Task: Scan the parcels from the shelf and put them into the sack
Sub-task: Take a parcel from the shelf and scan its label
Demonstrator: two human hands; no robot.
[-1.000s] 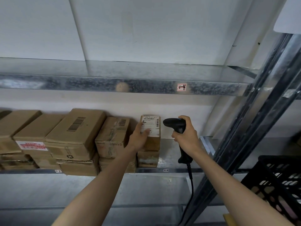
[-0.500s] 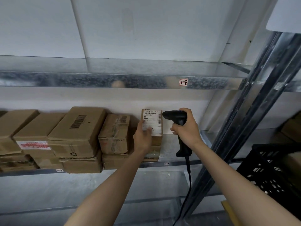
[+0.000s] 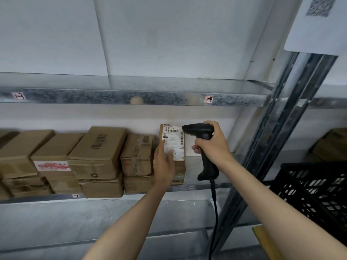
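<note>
- My left grip [image 3: 164, 164] is closed on the small brown cardboard parcel with a white shipping label [image 3: 173, 139]. The thumb lies across the label and the fingers go round the parcel's left edge.
- The parcel stands on end with its label facing me, above a flat brown carton [image 3: 179, 173] that lies under the grip on the galvanised metal shelf [image 3: 189, 169].
- My right grip [image 3: 212, 145] is wrapped round the black pistol-shaped barcode scanner [image 3: 199, 131]. The scanner's head is just right of the parcel's top corner, and its black cable [image 3: 216, 212] hangs down below the grip.
- Just left of my left grip is a taped brown carton [image 3: 137, 156]. Further left is a bigger carton with a printed barcode [image 3: 97, 152], and past it more stacked cartons.
- To the right of my right grip the grey steel upright [image 3: 272, 147] slants past. Beyond that is a black plastic lattice crate [image 3: 315, 194].
- The upper shelf beam [image 3: 112, 97] runs above both grips.
</note>
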